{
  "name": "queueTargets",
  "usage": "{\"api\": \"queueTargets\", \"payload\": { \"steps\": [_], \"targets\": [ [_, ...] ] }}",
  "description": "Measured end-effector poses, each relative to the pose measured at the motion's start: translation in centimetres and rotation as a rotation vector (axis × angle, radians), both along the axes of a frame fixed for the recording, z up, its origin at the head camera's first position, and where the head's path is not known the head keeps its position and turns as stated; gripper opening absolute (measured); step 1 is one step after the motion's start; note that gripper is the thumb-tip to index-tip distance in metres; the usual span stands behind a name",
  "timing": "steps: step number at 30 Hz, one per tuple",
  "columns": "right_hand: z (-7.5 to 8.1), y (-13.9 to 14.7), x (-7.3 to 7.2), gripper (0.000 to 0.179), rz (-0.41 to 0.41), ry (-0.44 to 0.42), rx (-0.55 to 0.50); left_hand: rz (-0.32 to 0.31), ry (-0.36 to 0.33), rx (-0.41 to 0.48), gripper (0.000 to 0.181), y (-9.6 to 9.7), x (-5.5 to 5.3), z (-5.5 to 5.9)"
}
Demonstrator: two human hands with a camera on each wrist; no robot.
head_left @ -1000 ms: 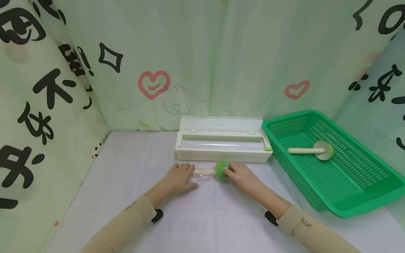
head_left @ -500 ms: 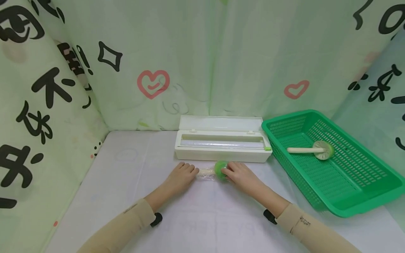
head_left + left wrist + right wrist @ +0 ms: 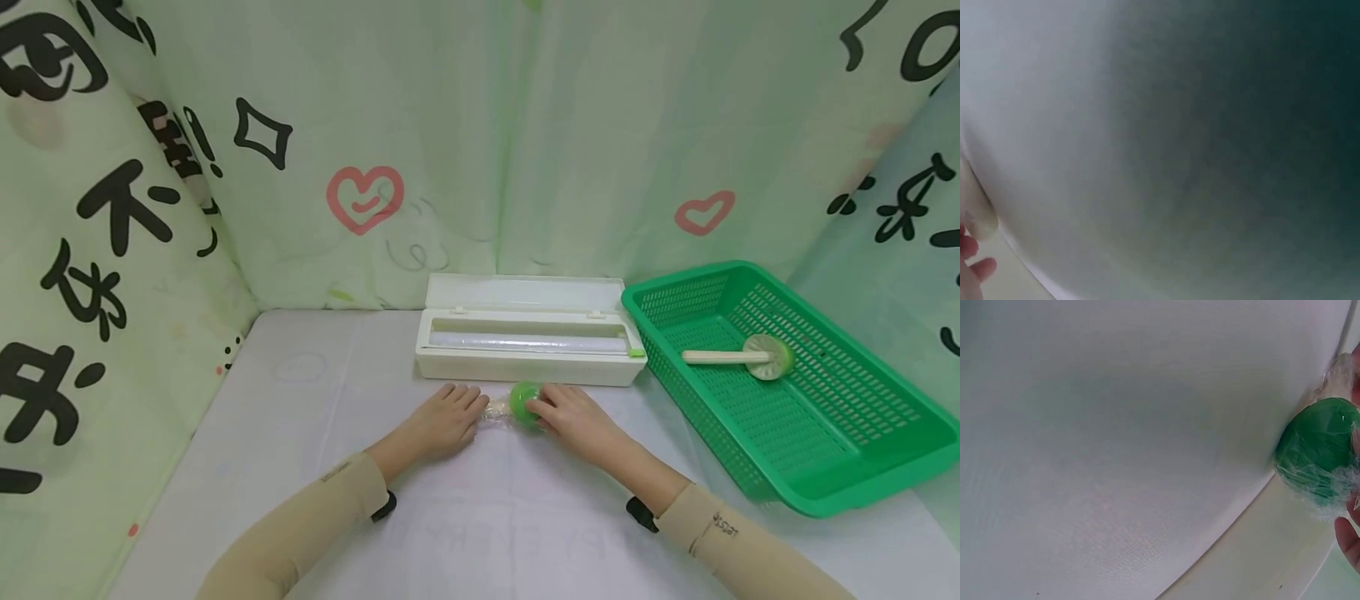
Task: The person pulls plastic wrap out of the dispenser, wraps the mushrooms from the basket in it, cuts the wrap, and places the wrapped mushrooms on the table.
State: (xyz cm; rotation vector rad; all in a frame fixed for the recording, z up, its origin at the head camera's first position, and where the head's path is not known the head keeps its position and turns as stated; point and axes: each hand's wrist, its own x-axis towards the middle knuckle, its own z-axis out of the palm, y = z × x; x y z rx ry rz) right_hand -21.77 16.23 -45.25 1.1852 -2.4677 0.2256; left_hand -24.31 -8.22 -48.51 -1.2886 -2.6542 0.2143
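A wooden-handled tool with a round green head (image 3: 522, 400) lies on its side on the white cloth, wrapped in crinkled clear film (image 3: 498, 410). My left hand (image 3: 446, 419) grips the wrapped handle and hides most of it; in the left wrist view, only fingertips (image 3: 984, 269) and a pale rounded handle end (image 3: 980, 209) appear. With thumb and fingers, my right hand (image 3: 577, 425) holds the green head from its right side. Bunched film covers the green head (image 3: 1316, 447) in the right wrist view.
Behind the hands stands a white cling film box (image 3: 517, 368), lid up, with a film roll (image 3: 525, 342) inside. A green basket (image 3: 712, 454) on the right contains a similar green-headed tool (image 3: 767, 358). Patterned curtains (image 3: 585, 150) enclose the table.
My left hand has slid right along the handle towards the green head, and its thumb has drawn in. The film is gathered closer. My right hand has stayed on the head.
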Motion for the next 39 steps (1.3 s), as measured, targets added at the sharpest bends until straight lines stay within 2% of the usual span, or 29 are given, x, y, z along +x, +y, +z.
{"api": "queueTargets", "payload": {
  "steps": [10, 14, 21, 26, 30, 35, 39],
  "targets": [
    [0.2, 0.1, 0.1, 0.025, -0.026, -0.04, 0.032, 0.038, -0.056, -0.026, 0.05, 1.8, -0.7, -0.8],
    [-0.1, 0.2, 0.0, 0.029, -0.026, -0.013, 0.074, 0.039, -0.074, -0.008, 0.045, 2.7, -1.0, -0.9],
    [-0.5, 0.8, -0.7, 0.042, 0.005, 0.052, 0.134, 0.048, -0.032, -0.019, 0.033, 3.5, -1.3, -0.9],
    [-1.0, 1.3, -1.4, 0.049, -0.047, 0.106, 0.228, 0.025, -0.036, -0.05, 0.03, 3.4, -1.3, -0.7],
    [-1.4, 1.4, -1.6, 0.068, -0.098, 0.04, 0.28, -0.021, -0.056, -0.055, 0.029, 3.1, -1.3, -0.7],
    [-1.9, 0.8, -1.5, 0.075, -0.062, -0.087, 0.249, -0.068, -0.078, -0.047, 0.028, 2.9, -1.3, -0.8],
    [-2.3, 0.4, -1.5, 0.071, -0.037, -0.059, 0.216, -0.067, -0.071, -0.056, 0.029, 2.9, -1.2, -0.8]
  ]
}}
